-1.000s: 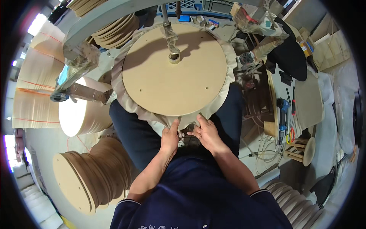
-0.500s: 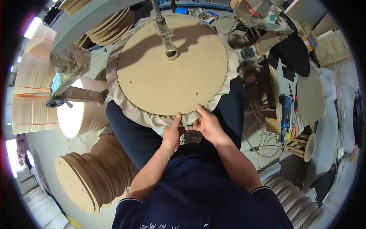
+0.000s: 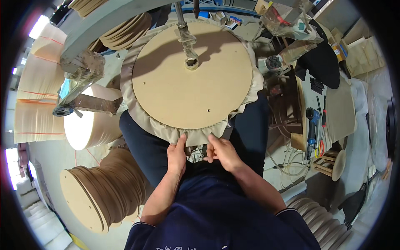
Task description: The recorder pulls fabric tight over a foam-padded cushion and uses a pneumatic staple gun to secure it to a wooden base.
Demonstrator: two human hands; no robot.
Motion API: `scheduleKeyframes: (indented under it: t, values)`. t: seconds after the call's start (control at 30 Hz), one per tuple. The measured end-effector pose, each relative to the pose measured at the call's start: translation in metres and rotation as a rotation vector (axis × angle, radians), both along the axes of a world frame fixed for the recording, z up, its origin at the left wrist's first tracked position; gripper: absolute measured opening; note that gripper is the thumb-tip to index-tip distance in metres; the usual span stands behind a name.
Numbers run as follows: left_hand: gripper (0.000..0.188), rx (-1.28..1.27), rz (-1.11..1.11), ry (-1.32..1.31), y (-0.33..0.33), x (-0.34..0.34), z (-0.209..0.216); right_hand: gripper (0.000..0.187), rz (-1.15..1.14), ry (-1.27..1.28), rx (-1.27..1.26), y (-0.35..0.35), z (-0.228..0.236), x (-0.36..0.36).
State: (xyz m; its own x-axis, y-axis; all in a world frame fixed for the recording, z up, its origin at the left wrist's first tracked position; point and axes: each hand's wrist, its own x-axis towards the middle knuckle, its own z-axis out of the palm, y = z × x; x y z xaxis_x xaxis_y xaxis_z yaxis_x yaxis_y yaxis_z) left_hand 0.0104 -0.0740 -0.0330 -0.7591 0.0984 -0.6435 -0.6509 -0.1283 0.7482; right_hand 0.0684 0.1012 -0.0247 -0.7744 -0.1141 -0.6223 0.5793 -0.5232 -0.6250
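Note:
A round, pale wooden board (image 3: 183, 89) lies before me, with small holes and a shaft coming down on its middle. Beige fabric (image 3: 143, 118) runs in gathered folds all around its rim. At the near edge my left hand (image 3: 176, 158) is closed on the fabric, thumb on top and fingertips hidden below. A little to the right, my right hand (image 3: 225, 153) pinches the same fabric edge, its other fingers curled beneath. The metal shaft (image 3: 181, 21) ends in a plastic-wrapped fitting (image 3: 191, 54) pressed on the board.
Plastic-wrapped machine arms flank the board, one at left (image 3: 89, 104) and one at right (image 3: 287, 54). Stacked round boards (image 3: 100, 191) lie at lower left. To the right, a blue power tool (image 3: 311, 129) and scissors (image 3: 320, 149) rest on a bench beside a small wooden stool (image 3: 337, 162).
The board and fabric have turned clockwise and shifted slightly right. Both hands have drawn a little toward me, the left also moving left; the right index finger has come off the rim.

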Motion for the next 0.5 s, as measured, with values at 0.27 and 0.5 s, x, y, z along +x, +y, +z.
scheduleKeyframes:
  t: [0.27, 0.5]
  values:
    - [0.048, 0.138, -0.039, -0.184, 0.04, -0.006, -0.003, 0.041, -0.212, -0.065, 0.152, 0.028, -0.023, -0.029]
    - [0.038, 0.055, 0.09, -0.011, 0.036, 0.011, 0.005, 0.034, -0.248, -0.002, 0.044, -0.002, -0.009, 0.001]
